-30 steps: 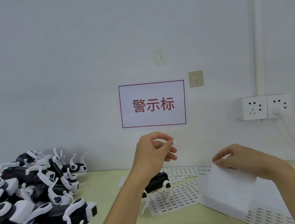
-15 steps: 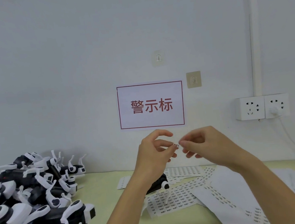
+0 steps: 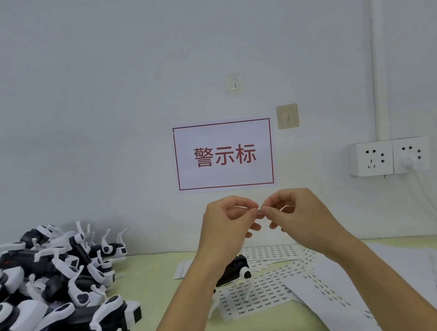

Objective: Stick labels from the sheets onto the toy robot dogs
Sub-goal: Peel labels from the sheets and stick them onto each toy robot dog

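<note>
Green table (image 3: 154,277), both hands, left (image 3: 226,229), right (image 3: 299,217), pinching one small label (image 3: 259,210)

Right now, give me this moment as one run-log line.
phase: label handling | left hand: pinching label | right hand: pinching same label | toy robot dog: on label sheets, untouched
</note>
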The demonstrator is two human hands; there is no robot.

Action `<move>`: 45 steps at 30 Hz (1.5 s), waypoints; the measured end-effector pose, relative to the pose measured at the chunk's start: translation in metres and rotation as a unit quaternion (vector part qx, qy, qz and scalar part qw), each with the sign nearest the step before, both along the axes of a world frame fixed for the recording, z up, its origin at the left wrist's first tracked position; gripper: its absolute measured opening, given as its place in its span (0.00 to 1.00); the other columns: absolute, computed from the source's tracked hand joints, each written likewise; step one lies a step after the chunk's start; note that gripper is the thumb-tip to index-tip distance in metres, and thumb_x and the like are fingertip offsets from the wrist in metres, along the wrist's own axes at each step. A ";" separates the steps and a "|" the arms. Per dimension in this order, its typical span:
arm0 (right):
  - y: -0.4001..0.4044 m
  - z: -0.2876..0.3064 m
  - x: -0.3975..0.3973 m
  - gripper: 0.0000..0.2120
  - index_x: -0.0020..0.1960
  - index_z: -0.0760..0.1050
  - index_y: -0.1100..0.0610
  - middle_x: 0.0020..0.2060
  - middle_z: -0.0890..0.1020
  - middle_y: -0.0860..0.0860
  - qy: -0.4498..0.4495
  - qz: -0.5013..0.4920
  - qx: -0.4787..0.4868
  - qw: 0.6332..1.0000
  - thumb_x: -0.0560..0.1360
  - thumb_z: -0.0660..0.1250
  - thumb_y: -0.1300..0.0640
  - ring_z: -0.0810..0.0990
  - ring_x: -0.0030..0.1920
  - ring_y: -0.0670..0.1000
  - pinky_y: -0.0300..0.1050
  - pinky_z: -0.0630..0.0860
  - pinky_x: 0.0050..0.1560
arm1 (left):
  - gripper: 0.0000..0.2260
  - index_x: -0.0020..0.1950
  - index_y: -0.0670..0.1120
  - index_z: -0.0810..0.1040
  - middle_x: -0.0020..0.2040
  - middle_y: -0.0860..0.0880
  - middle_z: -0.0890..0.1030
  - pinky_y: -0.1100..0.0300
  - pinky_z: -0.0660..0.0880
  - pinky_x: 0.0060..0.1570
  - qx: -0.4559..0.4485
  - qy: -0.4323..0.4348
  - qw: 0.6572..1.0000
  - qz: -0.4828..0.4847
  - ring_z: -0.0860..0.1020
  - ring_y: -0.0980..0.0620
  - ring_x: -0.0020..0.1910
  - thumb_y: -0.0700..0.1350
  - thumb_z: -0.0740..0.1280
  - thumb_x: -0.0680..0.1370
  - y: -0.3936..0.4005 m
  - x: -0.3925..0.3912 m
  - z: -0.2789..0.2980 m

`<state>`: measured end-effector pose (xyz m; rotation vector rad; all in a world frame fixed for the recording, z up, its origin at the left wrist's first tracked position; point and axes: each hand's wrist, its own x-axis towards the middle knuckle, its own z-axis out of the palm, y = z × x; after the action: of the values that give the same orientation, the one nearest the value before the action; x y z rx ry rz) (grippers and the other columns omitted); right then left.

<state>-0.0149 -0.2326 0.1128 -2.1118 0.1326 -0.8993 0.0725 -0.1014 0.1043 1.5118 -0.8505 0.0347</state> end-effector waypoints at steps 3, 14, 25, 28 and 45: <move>0.001 -0.003 0.003 0.05 0.43 0.82 0.50 0.37 0.85 0.44 -0.008 0.002 0.003 1.000 0.77 0.70 0.55 0.83 0.36 0.44 0.36 0.73 0.38 | 0.04 0.45 0.47 0.83 0.39 0.51 0.86 0.62 0.77 0.37 0.009 0.008 1.000 0.007 0.85 0.53 0.37 0.40 0.71 0.78 0.001 0.001 0.000; 0.010 -0.020 0.019 0.06 0.41 0.81 0.50 0.35 0.84 0.47 -0.035 -0.003 0.005 0.999 0.76 0.70 0.57 0.83 0.35 0.46 0.38 0.78 0.39 | 0.05 0.44 0.47 0.83 0.41 0.51 0.86 0.61 0.80 0.38 0.036 0.045 0.998 0.038 0.84 0.54 0.37 0.41 0.69 0.79 0.003 0.005 -0.002; 0.019 -0.033 0.032 0.08 0.41 0.78 0.46 0.35 0.83 0.43 -0.098 -0.050 0.044 0.993 0.77 0.70 0.57 0.83 0.34 0.45 0.33 0.76 0.35 | 0.05 0.44 0.46 0.84 0.38 0.51 0.85 0.65 0.77 0.34 0.003 0.067 0.995 0.070 0.83 0.57 0.34 0.39 0.70 0.78 -0.003 0.004 -0.007; 0.020 -0.035 0.034 0.06 0.44 0.77 0.44 0.35 0.83 0.46 -0.099 -0.061 0.056 0.992 0.76 0.71 0.54 0.83 0.35 0.44 0.34 0.76 0.36 | 0.05 0.44 0.46 0.83 0.38 0.51 0.85 0.65 0.76 0.34 0.004 0.067 0.995 0.075 0.83 0.57 0.33 0.39 0.70 0.78 -0.002 0.006 -0.008; 0.005 -0.054 0.036 0.07 0.41 0.80 0.49 0.37 0.82 0.45 0.025 -0.059 0.087 0.994 0.78 0.67 0.54 0.83 0.39 0.47 0.33 0.69 0.34 | 0.23 0.73 0.51 0.66 0.69 0.51 0.72 0.52 0.67 0.67 0.361 -0.149 0.903 0.180 0.70 0.50 0.68 0.47 0.64 0.79 0.010 0.039 -0.044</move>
<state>0.0211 -0.2275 0.0590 -1.9799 0.3521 -0.8717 0.1113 -0.0912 0.0602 2.4029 -0.8555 0.2521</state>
